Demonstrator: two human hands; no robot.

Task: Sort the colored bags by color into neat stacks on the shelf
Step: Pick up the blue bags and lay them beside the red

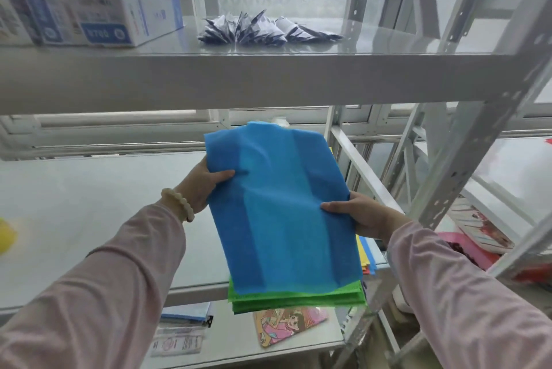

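Observation:
A stack of flat bags is held in both hands in front of the middle shelf (pixel 89 207). A blue bag (pixel 280 207) lies on top, and green bags (pixel 295 298) stick out beneath its near edge. My left hand (pixel 206 182) grips the stack's left edge, thumb on top of the blue bag. My right hand (pixel 358 215) grips the right edge, thumb likewise on top. More bags, yellow and blue (pixel 368 258), show at the shelf's right edge under my right wrist. A yellow thing (pixel 6 235) is blurred at the far left.
The upper shelf (pixel 239 82) carries white and blue boxes (pixel 86 16) at left and a fan of small dark packets (pixel 265 29). Below, a lower shelf holds a cartoon-printed pad (pixel 286 324) and a zip pouch (pixel 185 315). A perforated metal upright (pixel 466 159) stands at right, pink items (pixel 475 246) behind it.

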